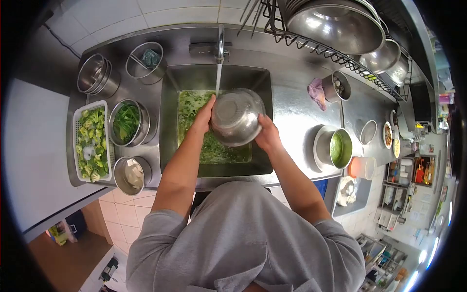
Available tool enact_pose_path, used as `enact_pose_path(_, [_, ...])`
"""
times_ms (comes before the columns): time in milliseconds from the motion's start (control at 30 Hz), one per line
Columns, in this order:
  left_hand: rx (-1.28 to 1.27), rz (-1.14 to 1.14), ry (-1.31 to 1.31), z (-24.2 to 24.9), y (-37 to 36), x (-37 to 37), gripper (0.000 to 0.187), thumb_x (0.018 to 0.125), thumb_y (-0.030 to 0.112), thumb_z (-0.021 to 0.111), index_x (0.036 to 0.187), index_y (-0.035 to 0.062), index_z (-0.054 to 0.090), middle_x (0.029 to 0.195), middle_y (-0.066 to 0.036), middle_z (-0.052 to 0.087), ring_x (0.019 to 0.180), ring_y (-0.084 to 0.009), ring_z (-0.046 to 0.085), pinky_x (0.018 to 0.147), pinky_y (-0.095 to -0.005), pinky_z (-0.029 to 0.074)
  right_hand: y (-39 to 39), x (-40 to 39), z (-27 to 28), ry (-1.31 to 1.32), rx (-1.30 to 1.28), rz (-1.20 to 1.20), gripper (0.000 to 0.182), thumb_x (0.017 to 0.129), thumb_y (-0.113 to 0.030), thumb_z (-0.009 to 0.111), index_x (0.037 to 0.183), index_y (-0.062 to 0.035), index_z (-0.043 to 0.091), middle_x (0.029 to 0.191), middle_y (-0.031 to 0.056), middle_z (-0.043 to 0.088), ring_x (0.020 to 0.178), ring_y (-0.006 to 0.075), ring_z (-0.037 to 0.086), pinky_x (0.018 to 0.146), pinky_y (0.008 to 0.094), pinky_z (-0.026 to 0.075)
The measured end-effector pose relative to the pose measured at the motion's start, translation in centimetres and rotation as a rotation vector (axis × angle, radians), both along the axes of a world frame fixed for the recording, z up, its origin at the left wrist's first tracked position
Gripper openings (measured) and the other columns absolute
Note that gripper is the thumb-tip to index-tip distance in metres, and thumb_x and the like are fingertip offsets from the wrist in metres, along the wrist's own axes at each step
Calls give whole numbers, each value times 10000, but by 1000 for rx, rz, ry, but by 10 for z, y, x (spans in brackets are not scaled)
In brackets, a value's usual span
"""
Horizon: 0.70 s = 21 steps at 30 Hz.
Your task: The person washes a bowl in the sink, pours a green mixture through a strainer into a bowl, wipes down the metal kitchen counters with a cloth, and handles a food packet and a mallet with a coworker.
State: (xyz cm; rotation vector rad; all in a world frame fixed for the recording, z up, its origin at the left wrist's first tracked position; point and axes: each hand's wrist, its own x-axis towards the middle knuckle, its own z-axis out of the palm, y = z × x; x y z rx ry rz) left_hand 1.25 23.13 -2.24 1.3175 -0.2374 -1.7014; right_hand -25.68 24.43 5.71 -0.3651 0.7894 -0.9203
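A shiny metal bowl (238,117) is tipped with its underside toward me, above the sink (168,146). My left hand (204,116) grips its left rim, and my right hand (267,134) is closed on its right edge. From the faucet (221,44), a stream of water falls close to the bowl's upper left side. Beneath the bowl, green leafy bits float in cloudy green water (224,153). The bowl's inside is hidden from me.
Left of the sink stand a white basket (110,160) of chopped greens, a bowl of green leaves (125,122) and a pot with pale pieces (130,176). To the right are a green-coated pot (340,148), an orange container (362,168) and a purple cloth (316,93). A wire rack (335,61) holds large bowls.
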Motion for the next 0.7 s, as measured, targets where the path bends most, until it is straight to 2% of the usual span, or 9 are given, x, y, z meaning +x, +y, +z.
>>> enact_pose_path(67, [15, -83, -11, -5, -1, -11, 668, 1044, 646, 617, 1407, 87, 664, 1262, -84, 734, 1117, -229, 692, 923, -424, 575, 26, -27, 1, 38, 24, -14, 429, 1153, -195, 450, 1497, 59, 476, 1488, 206, 584, 1388, 331, 572, 1192, 494, 449])
enact_pose_path(167, [-57, -252, -269, -79, 19, -26, 553, 1054, 531, 627, 1250, 25, 733, 1108, -111, 763, 982, -243, 698, 839, -393, 538, 67, -66, -34, 141, 133, -72, 438, 1120, -180, 479, 1506, 27, 483, 1462, 232, 596, 1345, 334, 601, 1158, 503, 485])
enact_pose_path(200, [-89, -377, -437, -100, 26, -30, 487, 1059, 458, 629, 1187, 3, 748, 1056, -118, 758, 960, -236, 689, 800, -408, 534, 91, -107, -128, 444, -131, 150, 459, 1101, -188, 495, 1516, 8, 482, 1428, 234, 608, 1313, 336, 616, 1118, 507, 511])
enact_pose_path(233, [-162, -434, -457, -62, 46, -38, 346, 1032, 300, 594, 1013, -5, 754, 924, -124, 724, 889, -222, 659, 717, -421, 501, 113, -145, -216, 764, -402, 317, 482, 1081, -195, 512, 1526, -12, 480, 1394, 236, 619, 1280, 337, 631, 1078, 510, 537])
enact_pose_path(300, [101, -634, -552, -86, 60, -45, 303, 1005, 222, 535, 874, 47, 744, 834, -134, 701, 637, -249, 637, 553, -478, 473, 140, -97, -85, 854, 76, 246, 511, 1056, -226, 551, 1529, -41, 497, 1336, 205, 636, 1212, 332, 642, 975, 496, 570])
enact_pose_path(333, [33, -733, -378, -155, 61, -33, 285, 1025, 245, 546, 925, 75, 751, 817, -110, 703, 552, -257, 624, 493, -462, 480, 143, -83, -54, 702, 210, 34, 467, 1093, -214, 511, 1514, -14, 493, 1349, 202, 636, 1217, 338, 645, 1003, 487, 562])
enact_pose_path(367, [32, -607, -283, -122, 66, -44, 264, 1037, 258, 564, 972, 79, 747, 815, -93, 703, 594, -245, 647, 523, -436, 507, 143, -77, -40, 530, 329, -161, 428, 1130, -203, 471, 1500, 12, 490, 1362, 199, 636, 1222, 344, 647, 1031, 477, 555])
enact_pose_path(567, [-61, -253, 331, -33, 50, -21, 190, 1063, 287, 664, 1121, 118, 729, 832, -32, 704, 759, -199, 692, 678, -406, 593, 126, -100, 34, 259, 0, -369, 420, 1131, -245, 507, 1476, -8, 535, 1303, 98, 660, 1205, 231, 619, 1047, 401, 515])
enact_pose_path(700, [-106, -167, 130, -23, 43, 3, 219, 1072, 319, 662, 1117, 116, 730, 822, -20, 692, 722, -204, 673, 666, -426, 597, 101, -118, 88, 102, -155, -447, 362, 1145, -255, 496, 1402, -7, 560, 1239, 85, 684, 1140, 194, 651, 1044, 385, 522])
